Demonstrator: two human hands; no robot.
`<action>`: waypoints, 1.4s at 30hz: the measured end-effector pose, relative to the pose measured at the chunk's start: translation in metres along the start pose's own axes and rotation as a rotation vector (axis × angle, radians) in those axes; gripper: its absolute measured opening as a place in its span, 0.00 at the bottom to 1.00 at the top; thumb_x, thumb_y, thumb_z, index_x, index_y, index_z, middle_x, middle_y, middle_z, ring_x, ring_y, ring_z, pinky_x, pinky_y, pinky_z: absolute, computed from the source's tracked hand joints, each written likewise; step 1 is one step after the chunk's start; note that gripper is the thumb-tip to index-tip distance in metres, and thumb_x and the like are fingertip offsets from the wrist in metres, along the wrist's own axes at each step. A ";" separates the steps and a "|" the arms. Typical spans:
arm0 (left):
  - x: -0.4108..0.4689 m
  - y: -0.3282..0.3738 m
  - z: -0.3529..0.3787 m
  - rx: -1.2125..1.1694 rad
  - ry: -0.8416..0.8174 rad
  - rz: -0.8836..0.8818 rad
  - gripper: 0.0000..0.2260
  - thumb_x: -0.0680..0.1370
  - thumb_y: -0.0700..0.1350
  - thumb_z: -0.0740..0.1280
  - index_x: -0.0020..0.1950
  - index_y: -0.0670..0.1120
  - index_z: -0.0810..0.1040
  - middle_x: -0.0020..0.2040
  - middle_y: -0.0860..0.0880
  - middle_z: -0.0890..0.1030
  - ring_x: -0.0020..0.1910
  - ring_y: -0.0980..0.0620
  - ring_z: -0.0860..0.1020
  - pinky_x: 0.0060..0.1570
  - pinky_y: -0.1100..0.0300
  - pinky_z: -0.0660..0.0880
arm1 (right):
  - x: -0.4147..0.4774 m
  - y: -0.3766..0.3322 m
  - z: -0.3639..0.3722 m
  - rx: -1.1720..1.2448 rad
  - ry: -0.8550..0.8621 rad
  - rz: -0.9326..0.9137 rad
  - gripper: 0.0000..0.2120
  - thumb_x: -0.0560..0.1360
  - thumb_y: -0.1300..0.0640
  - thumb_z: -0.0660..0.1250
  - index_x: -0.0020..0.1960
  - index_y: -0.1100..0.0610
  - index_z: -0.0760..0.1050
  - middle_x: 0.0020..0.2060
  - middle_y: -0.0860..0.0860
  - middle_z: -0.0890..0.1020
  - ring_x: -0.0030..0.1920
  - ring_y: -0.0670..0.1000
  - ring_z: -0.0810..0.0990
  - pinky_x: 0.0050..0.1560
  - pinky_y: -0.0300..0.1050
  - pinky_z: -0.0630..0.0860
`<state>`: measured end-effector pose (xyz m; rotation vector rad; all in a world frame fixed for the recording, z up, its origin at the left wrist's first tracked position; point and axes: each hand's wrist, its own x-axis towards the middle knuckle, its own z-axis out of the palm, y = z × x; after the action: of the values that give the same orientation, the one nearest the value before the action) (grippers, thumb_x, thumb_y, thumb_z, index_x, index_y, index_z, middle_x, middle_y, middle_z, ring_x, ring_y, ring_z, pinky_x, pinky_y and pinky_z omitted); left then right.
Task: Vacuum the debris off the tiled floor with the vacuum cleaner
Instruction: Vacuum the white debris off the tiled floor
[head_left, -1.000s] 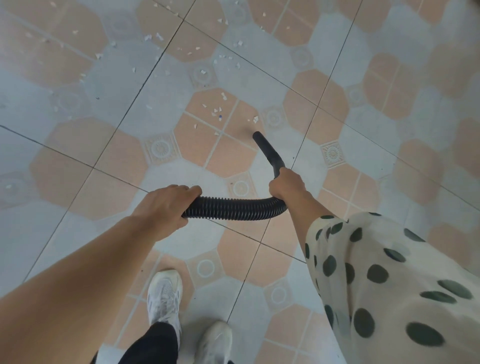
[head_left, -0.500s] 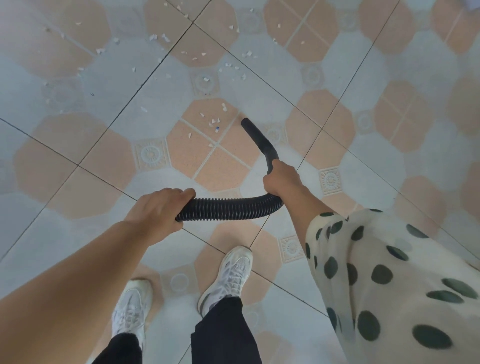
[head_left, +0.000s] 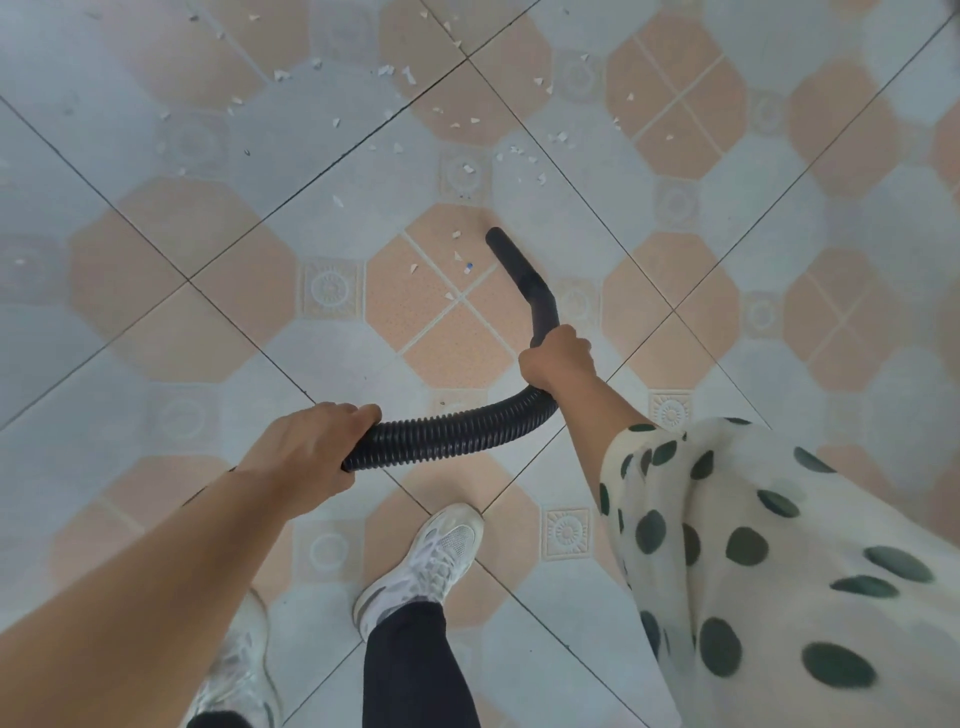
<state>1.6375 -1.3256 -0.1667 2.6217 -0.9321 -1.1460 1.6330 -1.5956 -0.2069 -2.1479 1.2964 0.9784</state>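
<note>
Both hands, the right hand (head_left: 557, 358) and left hand (head_left: 311, 452), grip the black hose (head_left: 457, 428), whose nozzle (head_left: 501, 243) risks scattering nearby scraps (head_left: 457, 255) if swept fast.

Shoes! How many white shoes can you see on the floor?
2. The front shoe is at the bottom middle, below the hose. The back shoe is at the bottom left, partly hidden behind the left arm.
</note>
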 end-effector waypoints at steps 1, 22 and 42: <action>-0.004 -0.004 0.002 0.002 -0.003 -0.001 0.11 0.72 0.40 0.63 0.51 0.51 0.66 0.42 0.54 0.73 0.42 0.52 0.71 0.30 0.62 0.61 | -0.001 0.000 0.003 0.049 -0.009 0.016 0.28 0.76 0.59 0.64 0.73 0.60 0.59 0.64 0.60 0.69 0.47 0.57 0.75 0.36 0.46 0.72; -0.077 -0.069 0.033 0.075 -0.067 0.136 0.11 0.74 0.42 0.63 0.53 0.53 0.66 0.42 0.56 0.70 0.45 0.54 0.70 0.34 0.62 0.62 | -0.082 0.026 0.099 0.532 0.072 -0.044 0.08 0.77 0.56 0.65 0.55 0.57 0.72 0.43 0.50 0.76 0.41 0.51 0.75 0.34 0.42 0.70; -0.035 -0.065 -0.006 0.036 0.018 0.044 0.13 0.74 0.41 0.64 0.56 0.51 0.67 0.43 0.55 0.70 0.46 0.53 0.70 0.37 0.60 0.65 | -0.039 -0.009 0.056 0.441 0.106 -0.043 0.14 0.77 0.54 0.64 0.60 0.58 0.73 0.49 0.53 0.78 0.45 0.53 0.78 0.37 0.44 0.74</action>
<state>1.6549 -1.2540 -0.1633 2.6215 -1.0110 -1.1036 1.6096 -1.5313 -0.2135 -1.8926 1.3595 0.5054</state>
